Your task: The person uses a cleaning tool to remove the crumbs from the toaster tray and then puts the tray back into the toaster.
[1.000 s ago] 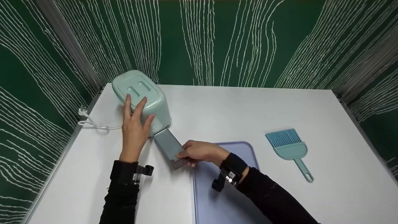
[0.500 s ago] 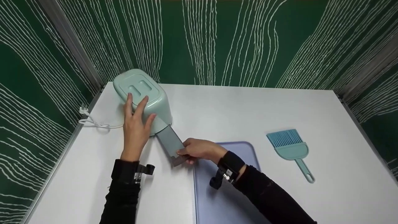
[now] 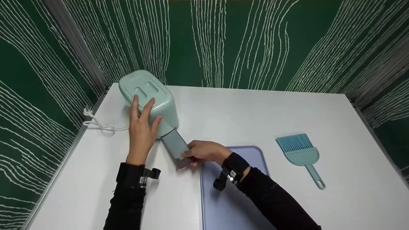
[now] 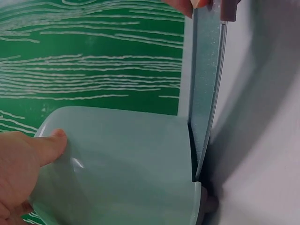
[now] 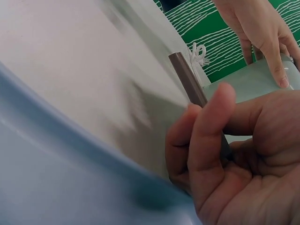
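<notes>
A mint-green toaster (image 3: pixel 145 92) with two shallow recesses on top stands at the table's far left. My left hand (image 3: pixel 140 134) rests on it, fingers spread over the top edge and thumb (image 4: pixel 52 145) against its side. From the base slot of its near end sticks out a flat grey crumb tray (image 3: pixel 175 145), partly inside. My right hand (image 3: pixel 204 151) pinches the tray's brown outer end (image 5: pixel 187 79) between thumb and curled fingers. How far the tray reaches inside is hidden.
Beneath my right forearm lies a lilac serving tray (image 3: pixel 252 151) with a raised rim. A blue-green hand brush (image 3: pixel 302 156) lies to the right. The toaster's white cord and plug (image 3: pixel 99 126) are near the left edge. Green, white-streaked walls (image 3: pixel 243 41) enclose the table.
The crumb tray has slid slightly further into the toaster, pushed by my right hand. My left hand keeps its place on the toaster. The head view has shifted a little.
</notes>
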Available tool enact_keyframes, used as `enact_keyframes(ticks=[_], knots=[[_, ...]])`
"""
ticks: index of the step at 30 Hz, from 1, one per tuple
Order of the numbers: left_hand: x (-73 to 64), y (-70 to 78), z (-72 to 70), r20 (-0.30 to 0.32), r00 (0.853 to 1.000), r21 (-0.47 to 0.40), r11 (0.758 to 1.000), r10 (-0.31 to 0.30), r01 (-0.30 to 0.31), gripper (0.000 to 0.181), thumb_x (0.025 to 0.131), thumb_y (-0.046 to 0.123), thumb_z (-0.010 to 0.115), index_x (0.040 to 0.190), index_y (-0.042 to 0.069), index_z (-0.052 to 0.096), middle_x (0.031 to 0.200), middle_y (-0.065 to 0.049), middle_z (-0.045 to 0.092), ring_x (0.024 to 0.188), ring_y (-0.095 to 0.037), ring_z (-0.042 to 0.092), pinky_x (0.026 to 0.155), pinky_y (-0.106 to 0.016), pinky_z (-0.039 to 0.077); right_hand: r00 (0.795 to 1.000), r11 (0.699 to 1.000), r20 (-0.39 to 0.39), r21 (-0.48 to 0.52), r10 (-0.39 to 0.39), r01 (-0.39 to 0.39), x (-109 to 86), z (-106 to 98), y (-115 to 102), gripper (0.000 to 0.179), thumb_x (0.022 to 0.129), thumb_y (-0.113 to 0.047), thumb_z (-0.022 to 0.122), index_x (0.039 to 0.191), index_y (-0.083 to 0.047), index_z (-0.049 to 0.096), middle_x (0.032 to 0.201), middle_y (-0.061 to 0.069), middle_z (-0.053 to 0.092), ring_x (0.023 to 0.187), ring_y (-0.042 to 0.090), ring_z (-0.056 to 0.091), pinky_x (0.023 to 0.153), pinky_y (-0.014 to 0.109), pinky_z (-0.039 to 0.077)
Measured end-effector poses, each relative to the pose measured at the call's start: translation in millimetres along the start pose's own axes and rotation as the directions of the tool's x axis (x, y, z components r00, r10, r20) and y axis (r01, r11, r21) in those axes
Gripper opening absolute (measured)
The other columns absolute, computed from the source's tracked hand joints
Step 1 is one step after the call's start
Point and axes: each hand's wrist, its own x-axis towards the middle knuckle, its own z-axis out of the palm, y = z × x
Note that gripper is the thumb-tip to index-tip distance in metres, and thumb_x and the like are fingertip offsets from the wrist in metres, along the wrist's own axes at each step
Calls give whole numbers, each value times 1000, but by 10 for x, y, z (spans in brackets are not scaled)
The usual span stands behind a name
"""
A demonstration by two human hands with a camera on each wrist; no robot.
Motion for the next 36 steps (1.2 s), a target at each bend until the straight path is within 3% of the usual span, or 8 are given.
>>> enact_keyframes(ticks=[12,18,23,30,36], knots=[[-2,-4,8,-5,1000,11,1000,2,-2,59,98,20,80,154,18,59,176,-23,23,161,-53,24,125,-65,39,999,998,-23,48,33,-32,110,2,-15,14,110,-11,61,117,1,62,93,5,62,67,9,63,59,15,56],[-2,10,-1,4,1000,16,1000,2,-2,60,99,22,79,155,18,58,176,-23,23,161,-57,21,127,-66,35,998,1000,-61,-6,10,-11,157,60,-52,24,110,-17,61,124,2,64,91,3,63,64,7,64,61,17,56],[3,4,-6,-4,1000,27,1000,14,-14,59,99,22,78,154,19,58,175,-24,24,160,-57,22,128,-67,34,994,997,-101,-65,-41,34,183,96,-72,21,109,-19,64,115,0,68,82,0,64,60,5,65,63,17,55],[-5,-14,4,-23,999,28,999,45,-45,58,99,21,79,153,16,58,174,-27,26,159,-57,25,128,-67,33,972,980,-203,-182,-117,80,229,97,-39,21,107,-25,68,95,-8,63,74,-3,64,54,3,62,61,18,51],[-6,-7,6,-16,999,35,999,40,-39,58,100,21,78,154,17,58,174,-26,24,160,-55,24,129,-66,32,950,969,-264,-220,-166,109,258,105,-30,24,107,-26,69,97,-7,57,73,-4,64,52,2,61,58,17,48]])
